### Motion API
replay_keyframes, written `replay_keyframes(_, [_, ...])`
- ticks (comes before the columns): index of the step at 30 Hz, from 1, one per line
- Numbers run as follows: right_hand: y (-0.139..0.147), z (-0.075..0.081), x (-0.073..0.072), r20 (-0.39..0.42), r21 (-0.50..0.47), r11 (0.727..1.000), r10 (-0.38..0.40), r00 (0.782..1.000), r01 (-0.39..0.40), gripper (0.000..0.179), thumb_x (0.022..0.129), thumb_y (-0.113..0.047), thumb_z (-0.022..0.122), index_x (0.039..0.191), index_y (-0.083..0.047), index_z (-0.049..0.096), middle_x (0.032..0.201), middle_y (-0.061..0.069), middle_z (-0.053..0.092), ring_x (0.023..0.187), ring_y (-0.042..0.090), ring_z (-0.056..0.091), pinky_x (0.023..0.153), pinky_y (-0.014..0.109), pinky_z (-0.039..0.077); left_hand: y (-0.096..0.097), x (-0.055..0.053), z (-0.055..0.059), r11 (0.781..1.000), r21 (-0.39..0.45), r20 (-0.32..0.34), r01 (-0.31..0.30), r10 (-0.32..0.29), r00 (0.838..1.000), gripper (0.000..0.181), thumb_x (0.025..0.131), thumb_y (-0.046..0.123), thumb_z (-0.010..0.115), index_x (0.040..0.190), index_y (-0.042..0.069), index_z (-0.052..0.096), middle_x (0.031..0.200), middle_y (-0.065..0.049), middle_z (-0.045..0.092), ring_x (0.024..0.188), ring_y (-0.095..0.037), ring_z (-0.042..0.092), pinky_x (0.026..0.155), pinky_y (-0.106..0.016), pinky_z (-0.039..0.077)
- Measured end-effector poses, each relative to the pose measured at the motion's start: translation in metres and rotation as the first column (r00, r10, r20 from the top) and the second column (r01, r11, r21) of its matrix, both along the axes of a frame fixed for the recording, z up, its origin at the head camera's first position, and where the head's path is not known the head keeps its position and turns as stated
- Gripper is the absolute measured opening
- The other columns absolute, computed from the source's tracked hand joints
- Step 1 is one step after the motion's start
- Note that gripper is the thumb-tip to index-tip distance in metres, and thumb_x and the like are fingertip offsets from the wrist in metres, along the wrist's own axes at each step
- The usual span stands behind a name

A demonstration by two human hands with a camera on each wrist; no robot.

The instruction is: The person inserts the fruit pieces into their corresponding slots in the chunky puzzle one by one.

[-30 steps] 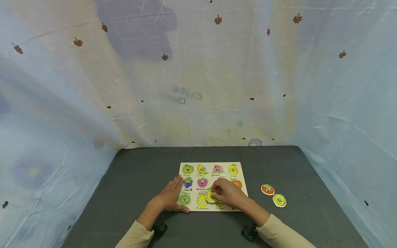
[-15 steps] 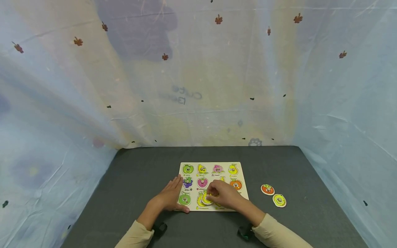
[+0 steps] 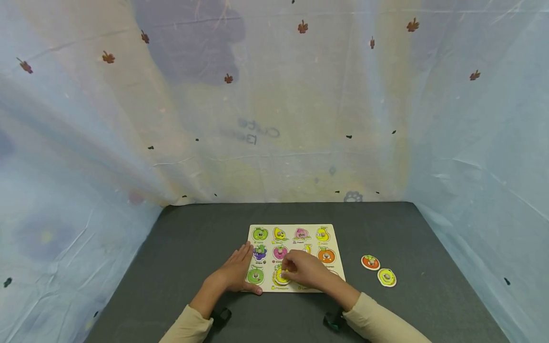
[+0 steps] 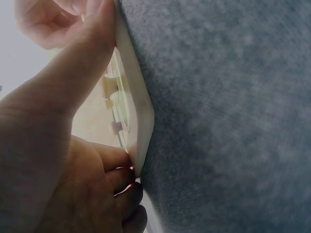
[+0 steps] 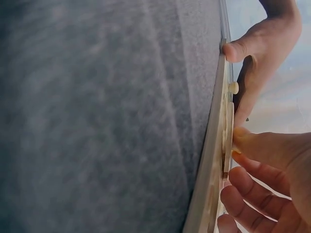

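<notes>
A wooden fruit peg puzzle board (image 3: pixel 290 244) lies on the dark table, with several fruit pieces set in it. My left hand (image 3: pixel 236 269) rests along its left side, fingers straight and thumb at the front edge; the left wrist view shows thumb and fingers spanning the corner. With thumb and fingertips, my right hand (image 3: pixel 305 270) pinches a yellow fruit puzzle piece (image 3: pixel 279 278) over the pineapple picture in the front row. Seen edge-on in the right wrist view, that piece (image 5: pixel 230 141) lies close along the board's face. My right hand covers part of the front row.
Right of the board, two loose pieces lie on the dark cloth: a red-orange one (image 3: pixel 370 262) and a round yellow one (image 3: pixel 387 277). A pale printed curtain (image 3: pixel 274 105) hangs behind the table and along both sides.
My right hand has moved left along the front row with the yellow piece, from beside the pineapple picture to over it. The left hand has stayed in place.
</notes>
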State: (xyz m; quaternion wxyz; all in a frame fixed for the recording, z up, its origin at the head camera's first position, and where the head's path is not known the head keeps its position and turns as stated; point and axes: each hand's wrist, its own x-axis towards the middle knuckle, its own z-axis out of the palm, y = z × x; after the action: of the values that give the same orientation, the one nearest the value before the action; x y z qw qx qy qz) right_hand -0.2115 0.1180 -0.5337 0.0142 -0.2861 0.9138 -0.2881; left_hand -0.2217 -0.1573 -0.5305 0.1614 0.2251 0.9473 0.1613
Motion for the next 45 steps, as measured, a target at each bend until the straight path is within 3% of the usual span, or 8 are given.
replay_keyframes(4, [-0.003,0.0,0.0,0.006,0.005,1.0,0.002,1.0,-0.002,0.02,0.092,-0.025,0.089,0.091,-0.02,0.07,0.08,-0.014,0.055,0.071,0.001,0.049,0.065,0.023,0.045,-0.001,0.0,0.001,1.0,0.02,0.014,0.008,-0.009,1.0,0.136,0.077,0.065,0.09,0.168,-0.008,0.019,0.177,-0.028,0.011,0.164,-0.043,0.012,0.131,-0.06,0.019])
replay_keyframes(25, [-0.006,0.0,-0.001,0.046,-0.008,1.0,0.014,0.999,-0.014,0.018,0.092,-0.022,0.088,0.09,-0.018,0.071,0.082,-0.013,0.058,0.071,0.002,0.05,0.065,0.024,0.047,0.001,0.0,-0.001,1.0,-0.004,0.008,-0.017,0.017,1.0,0.135,0.078,0.061,0.092,0.169,-0.006,0.019,0.177,-0.025,0.011,0.165,-0.04,0.013,0.132,-0.055,0.02])
replay_keyframes(45, [0.002,0.006,0.009,-0.004,0.017,1.0,0.014,1.0,-0.014,0.016,0.09,-0.017,0.089,0.091,-0.015,0.073,0.079,-0.01,0.054,0.069,0.002,0.046,0.061,0.022,0.042,-0.001,0.0,-0.003,1.0,-0.008,-0.003,-0.013,0.013,1.0,0.136,0.077,0.062,0.092,0.169,-0.006,0.019,0.177,-0.025,0.011,0.165,-0.04,0.013,0.132,-0.055,0.019])
